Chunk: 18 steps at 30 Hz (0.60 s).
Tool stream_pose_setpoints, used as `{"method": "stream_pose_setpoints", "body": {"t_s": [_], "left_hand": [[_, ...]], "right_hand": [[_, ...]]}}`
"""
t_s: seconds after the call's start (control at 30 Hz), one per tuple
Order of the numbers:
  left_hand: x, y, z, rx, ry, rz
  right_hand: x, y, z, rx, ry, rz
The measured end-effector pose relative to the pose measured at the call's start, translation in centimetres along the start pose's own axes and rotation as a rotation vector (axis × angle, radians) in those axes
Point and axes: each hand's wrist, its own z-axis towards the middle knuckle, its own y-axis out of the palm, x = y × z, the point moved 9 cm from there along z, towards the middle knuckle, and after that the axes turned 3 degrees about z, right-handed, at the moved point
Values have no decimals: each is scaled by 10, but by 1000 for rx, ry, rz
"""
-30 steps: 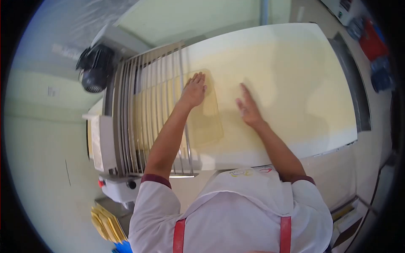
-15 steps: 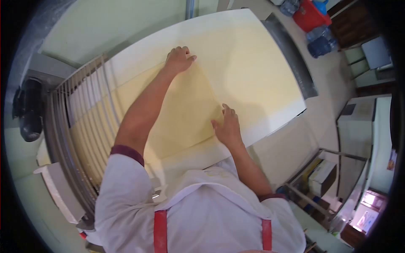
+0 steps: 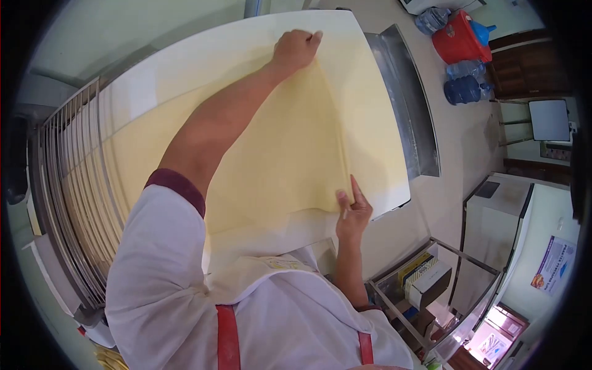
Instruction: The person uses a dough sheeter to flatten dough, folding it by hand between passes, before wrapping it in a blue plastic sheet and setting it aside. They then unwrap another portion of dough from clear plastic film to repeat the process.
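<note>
dough sheet (image 3: 277, 148): pale yellow, thin, smooth, broad
lie: mostly flat before you on the white tabletop (image 3: 333, 24), its left part beneath the metal bars (image 3: 60, 209)
right edge: straight, stretched between your left hand (image 3: 297, 49) at the far corner and your right hand (image 3: 354, 206) at the near one
near edge: wavy beside your right hand

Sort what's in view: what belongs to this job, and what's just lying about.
In the job:
yellow sheet
left hand and right hand, at its edge
white work surface beneath it

Just lying about:
red tub
blue water jug
white box
</note>
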Motion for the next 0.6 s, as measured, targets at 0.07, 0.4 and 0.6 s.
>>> {"method": "stream_pose_setpoints", "body": {"t_s": [0.07, 0.4, 0.6], "left_hand": [[20, -18, 12, 46, -7, -135], [-77, -273, -24, 442, 9, -1257], [-160, -396, -108, 180, 152, -1219]], "right_hand": [[-37, -15, -4, 30, -108, -64], [-239, 141, -185, -743, -928, -187], [-191, 274, -268, -1175, -864, -102]]}}
